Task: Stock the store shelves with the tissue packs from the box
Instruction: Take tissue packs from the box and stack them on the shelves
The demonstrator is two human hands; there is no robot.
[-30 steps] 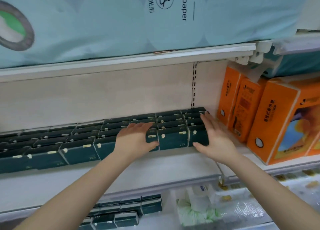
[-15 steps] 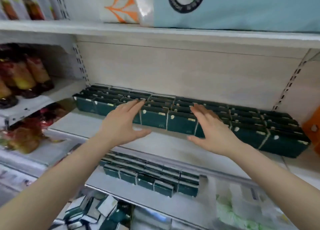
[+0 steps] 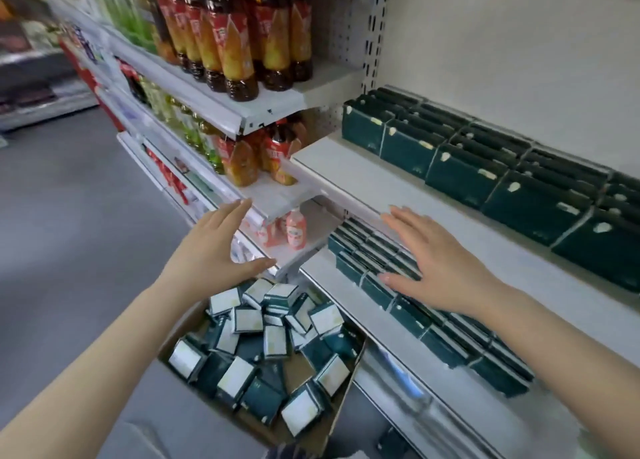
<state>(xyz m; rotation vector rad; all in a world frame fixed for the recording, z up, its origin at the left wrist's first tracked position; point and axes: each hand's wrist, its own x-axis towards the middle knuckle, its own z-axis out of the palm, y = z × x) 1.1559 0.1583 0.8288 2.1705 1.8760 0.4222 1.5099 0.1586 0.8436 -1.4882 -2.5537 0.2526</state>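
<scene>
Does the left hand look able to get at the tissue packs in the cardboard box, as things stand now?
Probably yes. The left hand is open and empty, above the open box, whose loose tissue packs lie uncovered. Nothing stands between them.

Bright, even overhead light, soft shadows under shelves (image 3: pixel 433 195); wide-angle bending at edges, far-left aisle motion-blurred, bottom-right corner smeared.

Forearms bare; left hand (image 3: pixel 214 250), right hand (image 3: pixel 438 268) bare, slender fingers.
</scene>
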